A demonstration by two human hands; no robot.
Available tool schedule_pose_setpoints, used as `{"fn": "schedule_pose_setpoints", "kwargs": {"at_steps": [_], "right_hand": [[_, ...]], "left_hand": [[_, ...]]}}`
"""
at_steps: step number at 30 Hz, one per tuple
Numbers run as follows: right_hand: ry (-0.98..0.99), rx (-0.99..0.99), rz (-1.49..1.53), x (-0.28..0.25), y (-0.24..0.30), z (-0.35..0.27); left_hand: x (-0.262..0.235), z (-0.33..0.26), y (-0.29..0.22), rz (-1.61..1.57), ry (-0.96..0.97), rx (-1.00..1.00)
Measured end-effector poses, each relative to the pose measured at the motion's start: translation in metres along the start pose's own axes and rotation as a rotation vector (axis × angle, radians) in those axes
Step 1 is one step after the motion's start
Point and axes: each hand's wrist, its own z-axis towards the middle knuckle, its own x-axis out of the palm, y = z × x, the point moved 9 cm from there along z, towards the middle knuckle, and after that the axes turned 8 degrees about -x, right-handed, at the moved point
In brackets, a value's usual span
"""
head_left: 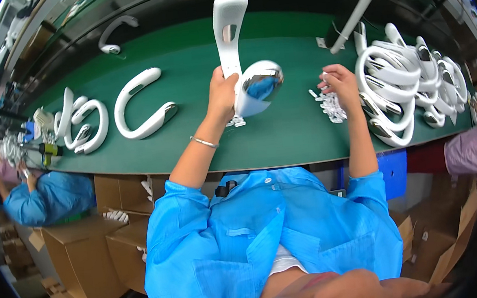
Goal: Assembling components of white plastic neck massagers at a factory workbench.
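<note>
My left hand point(222, 97) is closed around a white, curved neck massager point(228, 45), lifted over the green table. One arm of it points away from me; the other, with a shiny metal pad, curves to the right of my hand. Over on the right, my right hand point(342, 84) has its fingers bent together, with a small white piece point(325, 77) at the fingertips. Just below those fingers lies a heap of small white parts point(332, 108). A few more small white pieces point(236, 122) rest on the table beneath the held massager.
A large stack of white massagers point(391, 77) lies on the right. Several more, including one single massager point(124, 111), lie to the left. A pale post point(359, 9) rises at the back right. Cardboard boxes point(84, 258) stand below the table, and people work on both sides.
</note>
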Motion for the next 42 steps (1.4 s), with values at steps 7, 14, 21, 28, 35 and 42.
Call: {"fn": "schedule_pose_setpoints", "kwargs": {"at_steps": [7,14,21,28,35,42], "right_hand": [[-0.03,-0.089,0.142,0.032,0.025,-0.026],[-0.023,-0.397,-0.091,0.081,0.067,-0.063],[0.003,-0.93,-0.528,0.114,0.112,-0.094],[0.081,-0.982,-0.527,0.121,0.114,-0.098],[-0.056,-0.806,-0.411,0.107,0.103,-0.1],[0.001,-0.317,0.012,0.094,0.049,-0.085]], "left_hand": [[0.063,-0.034,0.054,0.082,0.2,-0.222],[0.092,-0.058,0.069,0.119,0.269,-0.158],[0.096,-0.068,0.06,0.019,0.382,-0.005],[0.097,-0.085,0.049,-0.136,0.454,-0.05],[0.087,-0.089,0.048,0.167,0.427,0.098],[0.093,-0.099,0.024,0.41,0.386,0.4]]}}
